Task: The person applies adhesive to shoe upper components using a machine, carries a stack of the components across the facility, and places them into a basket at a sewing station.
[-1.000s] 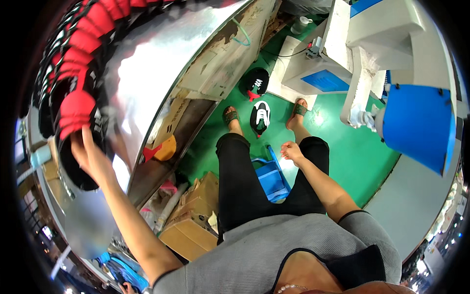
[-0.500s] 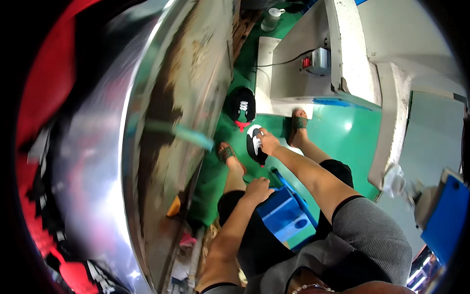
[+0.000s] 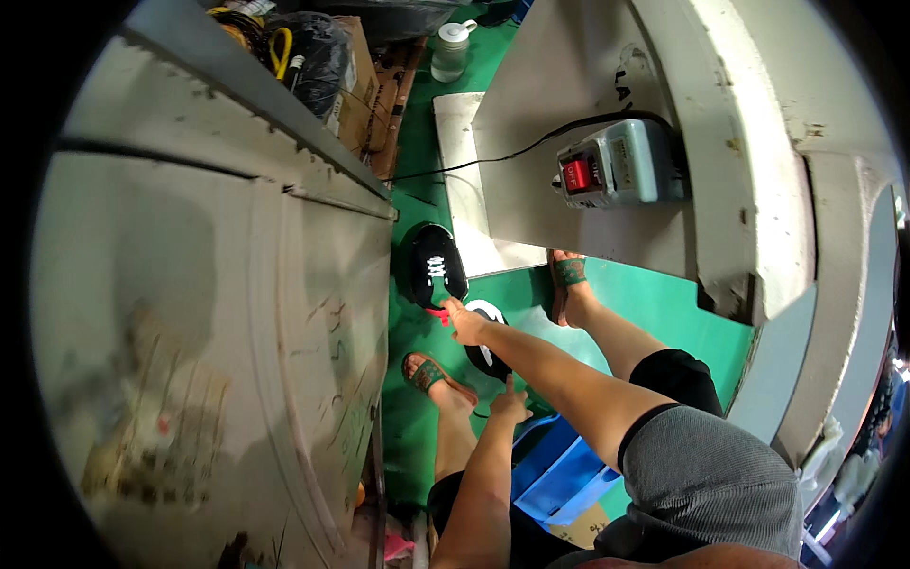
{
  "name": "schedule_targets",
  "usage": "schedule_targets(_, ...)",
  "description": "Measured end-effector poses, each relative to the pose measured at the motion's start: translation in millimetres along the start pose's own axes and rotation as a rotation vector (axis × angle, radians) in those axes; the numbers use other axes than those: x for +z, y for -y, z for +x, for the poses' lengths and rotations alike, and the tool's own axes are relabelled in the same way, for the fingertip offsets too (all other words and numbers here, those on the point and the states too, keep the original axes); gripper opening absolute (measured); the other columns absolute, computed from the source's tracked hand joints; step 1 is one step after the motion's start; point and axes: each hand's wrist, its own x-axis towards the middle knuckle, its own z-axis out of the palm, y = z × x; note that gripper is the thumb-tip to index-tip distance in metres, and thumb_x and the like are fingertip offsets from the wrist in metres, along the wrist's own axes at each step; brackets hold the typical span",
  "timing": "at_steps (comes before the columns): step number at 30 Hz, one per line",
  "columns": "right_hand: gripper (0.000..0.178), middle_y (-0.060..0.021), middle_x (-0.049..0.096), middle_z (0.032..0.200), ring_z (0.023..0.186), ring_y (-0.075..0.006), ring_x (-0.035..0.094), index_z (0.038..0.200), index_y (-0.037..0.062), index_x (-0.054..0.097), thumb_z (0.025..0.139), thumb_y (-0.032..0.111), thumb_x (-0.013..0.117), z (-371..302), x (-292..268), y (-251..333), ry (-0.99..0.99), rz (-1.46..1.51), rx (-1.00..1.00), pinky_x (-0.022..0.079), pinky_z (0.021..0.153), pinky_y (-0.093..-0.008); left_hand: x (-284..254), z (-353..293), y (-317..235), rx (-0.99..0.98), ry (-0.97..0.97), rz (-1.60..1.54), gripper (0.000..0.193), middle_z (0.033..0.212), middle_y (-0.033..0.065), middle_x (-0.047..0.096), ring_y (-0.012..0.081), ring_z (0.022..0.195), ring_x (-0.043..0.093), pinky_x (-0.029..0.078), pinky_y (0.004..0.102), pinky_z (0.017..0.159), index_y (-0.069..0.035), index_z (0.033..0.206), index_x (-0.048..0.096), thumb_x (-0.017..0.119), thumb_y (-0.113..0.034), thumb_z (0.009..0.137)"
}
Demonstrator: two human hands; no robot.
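My right arm stretches fully forward and down, right hand with fingers curled. My left hand hangs nearer, fingers loosely spread.

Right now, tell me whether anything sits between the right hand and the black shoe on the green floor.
Nothing visible does. The right hand already reaches the heel end of the black shoe with white laces, fingertips at its red tab. The left hand is lower, beside a second black shoe, out of that path.
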Motion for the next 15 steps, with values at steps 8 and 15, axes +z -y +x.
schedule_targets(8, 0.081, -0.0207, 0.033, 0.141, 0.126, -0.0364, 0.041, 0.14, 0.0025, 0.024, 0.068, -0.001, 0.06, 13, 20, -22, 0.012, 0.005, 0.004, 0.04, 0.101, -0.0375, 35, 90, 55, 0.044, -0.043, 0.098, 0.058, 0.145, 0.0142, 0.022, 0.0308, 0.113, 0.055, 0.047, 0.0416, 0.092, -0.023, 0.134, 0.044, 0.063, -0.035, 0.081)
schedule_targets(15, 0.081, -0.0222, 0.03, 0.143, 0.127, -0.036, 0.04, 0.142, 0.0022, 0.024, 0.07, 0.0, 0.061, 22, 20, -25, 0.067, -0.087, -0.033, 0.04, 0.101, -0.0367, 52, 106, 84, -0.017, -0.095, 0.043, 0.06, 0.13, 0.0156, 0.046, 0.0317, 0.112, 0.054, 0.044, 0.0411, 0.094, -0.019, 0.139, 0.035, 0.052, -0.042, 0.087)
